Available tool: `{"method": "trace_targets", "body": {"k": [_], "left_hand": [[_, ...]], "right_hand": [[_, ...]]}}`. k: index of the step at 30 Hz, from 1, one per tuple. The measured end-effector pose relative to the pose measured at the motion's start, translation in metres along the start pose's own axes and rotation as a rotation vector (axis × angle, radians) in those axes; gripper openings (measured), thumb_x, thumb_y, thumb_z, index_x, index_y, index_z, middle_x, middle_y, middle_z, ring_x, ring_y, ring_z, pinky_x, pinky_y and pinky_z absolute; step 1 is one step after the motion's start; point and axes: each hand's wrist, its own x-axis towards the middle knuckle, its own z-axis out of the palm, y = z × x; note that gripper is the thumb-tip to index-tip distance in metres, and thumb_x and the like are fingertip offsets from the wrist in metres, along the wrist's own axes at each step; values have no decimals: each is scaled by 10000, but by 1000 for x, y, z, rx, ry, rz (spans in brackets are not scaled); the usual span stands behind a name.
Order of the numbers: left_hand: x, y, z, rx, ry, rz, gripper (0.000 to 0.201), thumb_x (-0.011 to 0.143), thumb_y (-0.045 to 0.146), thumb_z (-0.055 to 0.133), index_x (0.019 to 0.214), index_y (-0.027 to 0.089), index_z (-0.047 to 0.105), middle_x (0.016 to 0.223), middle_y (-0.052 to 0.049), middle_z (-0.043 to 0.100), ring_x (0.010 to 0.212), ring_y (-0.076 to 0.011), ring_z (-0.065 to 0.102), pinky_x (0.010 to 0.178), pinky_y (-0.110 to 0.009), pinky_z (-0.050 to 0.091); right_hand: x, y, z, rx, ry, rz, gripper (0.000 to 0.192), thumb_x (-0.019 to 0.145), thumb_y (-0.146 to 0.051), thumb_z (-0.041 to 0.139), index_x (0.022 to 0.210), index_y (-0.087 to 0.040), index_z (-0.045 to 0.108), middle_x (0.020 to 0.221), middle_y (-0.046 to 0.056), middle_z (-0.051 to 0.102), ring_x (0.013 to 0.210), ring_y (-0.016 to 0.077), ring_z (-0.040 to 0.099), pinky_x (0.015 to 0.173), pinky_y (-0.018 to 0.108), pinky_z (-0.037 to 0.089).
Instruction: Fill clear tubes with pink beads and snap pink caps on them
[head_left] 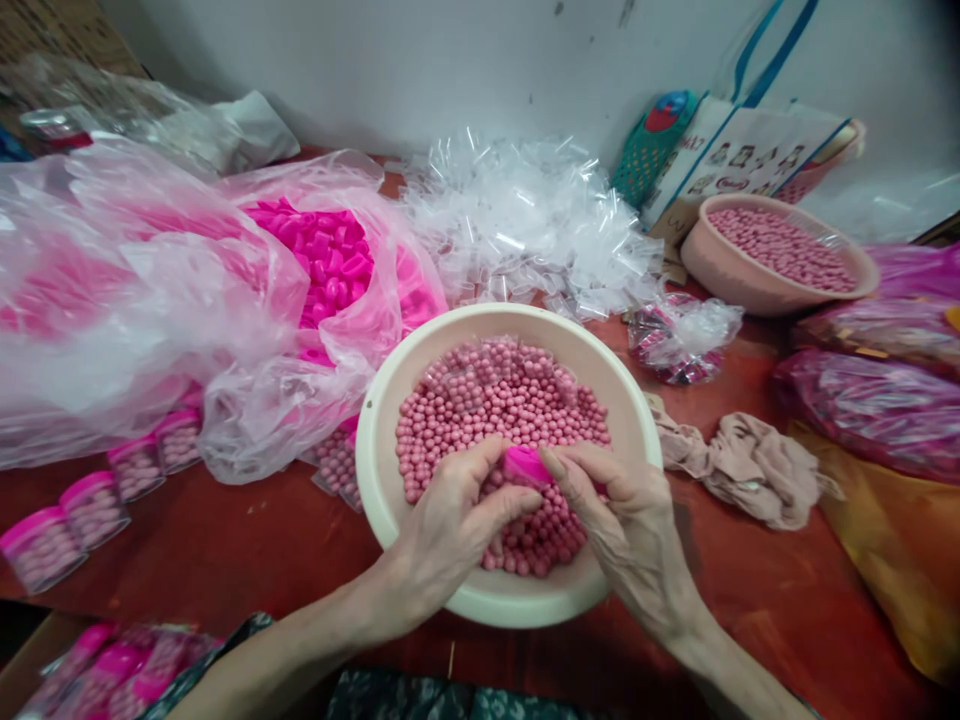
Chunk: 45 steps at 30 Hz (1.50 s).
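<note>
Head view: pink cap [527, 465] over bowl [375, 440] of pink beads [495, 400].
Your left hand [450, 525] and right hand [622, 525] pinch it between fingertips, palms down.

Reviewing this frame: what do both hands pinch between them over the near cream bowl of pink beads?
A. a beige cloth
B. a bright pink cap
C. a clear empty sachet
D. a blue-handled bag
B: the left hand and the right hand meet on a bright pink cap just above the beads in the cream bowl.
</note>
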Motion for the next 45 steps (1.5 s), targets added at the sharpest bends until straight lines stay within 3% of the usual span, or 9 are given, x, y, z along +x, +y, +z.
{"method": "trace_targets", "body": {"k": [5,10,16,22,28,32,40,45], "left_hand": [[1,-3,-8,-204,-139,-179,180,793,300,607,763,136,537,544,25,556,389,-52,457,371,-142,350],[0,-3,-13,-254,-120,-188,162,791,268,614,746,121,563,527,26,547,406,-43,472,353,-106,313],[-1,5,-12,-263,-157,-190,163,778,270,627,759,114,581,582,13,559,432,-40,457,370,-114,313],[0,7,-12,-159,-186,-171,172,799,277,606,727,129,553,526,33,520,405,-32,430,351,-103,285],[-4,-4,-17,-230,-205,-192,131,806,261,595,853,144,559,596,17,560,442,-46,457,403,-123,362],[-5,-8,-19,-249,-213,-155,110,813,243,581,838,138,558,618,-3,580,464,-54,468,445,-144,373],[-8,-2,-17,-158,-170,-130,97,787,215,601,820,131,566,604,32,503,477,-49,434,435,-137,358],[-8,-4,-16,-152,-152,-96,88,785,203,598,837,135,578,630,35,491,483,-39,413,429,-124,353]], "right_hand": [[-8,2,7,-175,82,-289,129,833,-43,507,796,-111,610,656,56,608,610,142,565,580,267,467],[-12,7,3,-319,71,-486,154,820,-36,532,965,-56,580,702,101,625,708,193,599,678,335,532],[-8,7,-18,-417,-163,-587,196,890,-117,451,1034,-52,567,725,100,639,703,195,604,638,310,541],[-13,9,-8,-478,-9,-561,231,853,-97,508,1072,-63,571,753,106,644,756,213,610,696,349,548],[-13,9,-1,-326,-8,-478,219,830,-69,531,1042,-70,586,755,99,642,728,184,611,653,303,543],[-10,5,-1,-354,37,-499,263,831,-66,536,1091,-95,556,768,90,651,742,182,612,718,325,543],[-8,11,-13,-359,-175,-573,326,873,-116,488,1198,-97,497,768,77,636,700,173,588,666,307,535],[-14,9,-16,-399,-293,-459,486,902,-122,405,1377,-83,313,779,72,600,700,180,561,611,302,507]]}}
